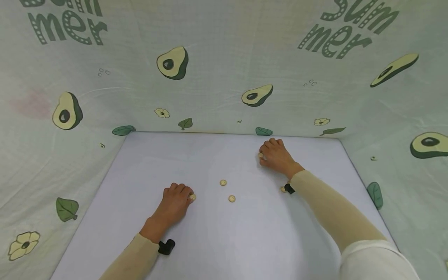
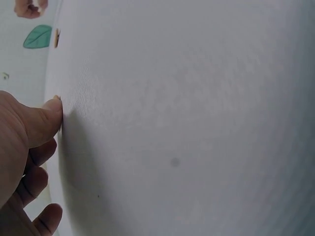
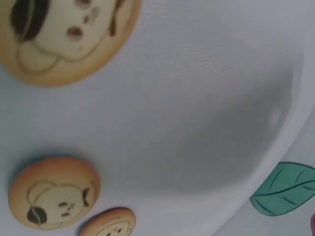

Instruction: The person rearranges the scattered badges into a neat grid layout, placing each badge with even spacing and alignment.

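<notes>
My left hand [image 1: 174, 203] pinches a round wooden button [image 1: 192, 197] between thumb and fingers, low over the white tabletop; in the left wrist view only a thin edge shows beyond the thumb [image 2: 44, 120]. Farther back on the right, my right hand [image 1: 275, 156] holds another wooden button [image 1: 260, 155] at its fingertips. Between the hands lie two more, a button [image 1: 223, 182] and a nearer button [image 1: 232, 198]. The right wrist view shows a large close button [image 3: 69, 54], pale brown with a printed animal face and two holes.
Beside the right wrist lies another button [image 1: 283, 189], partly covered by the black wrist camera [image 1: 289, 188]. A second black camera [image 1: 167, 247] sits at the left wrist. Cloth printed with avocados and leaves [image 1: 217, 70] hangs behind and beside the white tabletop [image 1: 210, 249].
</notes>
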Tool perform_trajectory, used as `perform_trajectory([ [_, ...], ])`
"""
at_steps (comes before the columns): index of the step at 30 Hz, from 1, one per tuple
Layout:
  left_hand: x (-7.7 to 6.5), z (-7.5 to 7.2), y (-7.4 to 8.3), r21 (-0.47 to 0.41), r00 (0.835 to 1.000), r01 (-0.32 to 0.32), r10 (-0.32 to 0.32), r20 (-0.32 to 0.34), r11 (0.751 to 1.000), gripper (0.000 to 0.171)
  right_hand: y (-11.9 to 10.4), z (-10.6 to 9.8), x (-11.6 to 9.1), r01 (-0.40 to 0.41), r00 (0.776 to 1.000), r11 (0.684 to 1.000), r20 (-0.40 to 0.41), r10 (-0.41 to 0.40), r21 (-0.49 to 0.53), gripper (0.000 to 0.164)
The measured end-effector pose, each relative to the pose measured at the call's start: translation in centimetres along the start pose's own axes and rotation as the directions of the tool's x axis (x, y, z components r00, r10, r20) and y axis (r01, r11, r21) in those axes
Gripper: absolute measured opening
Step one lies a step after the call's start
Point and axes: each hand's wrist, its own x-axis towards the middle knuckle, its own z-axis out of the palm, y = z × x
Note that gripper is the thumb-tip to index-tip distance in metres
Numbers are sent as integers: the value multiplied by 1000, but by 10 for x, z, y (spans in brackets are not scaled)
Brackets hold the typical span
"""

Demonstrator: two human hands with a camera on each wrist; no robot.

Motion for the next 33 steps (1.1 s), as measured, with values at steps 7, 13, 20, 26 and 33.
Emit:
perform_trajectory([
  [7,1,1,-1,-6,999,18,-18,28,1000,19,-4,7,4,-16,999,1000,39,16,5,18],
  [13,0,1,-1,-5,1000,16,-16,17,1000,20,-2,13,7,-25,999,1000,43,26,-12,16],
  [20,0,0,0,-16,1000,6,-6,1,1000,19,-3,15,9,-35,997,999,66,36,-11,19],
  [26,0,-1,0,-15,1000,9,-9,-4,1000,19,-2,17,11,-52,996,999,75,52,-1,20],
  [33,0,-2,0,-25,1000,19,-18,25,1000,20,-1,19,13,-54,995,998,85,55,-15,21],
])
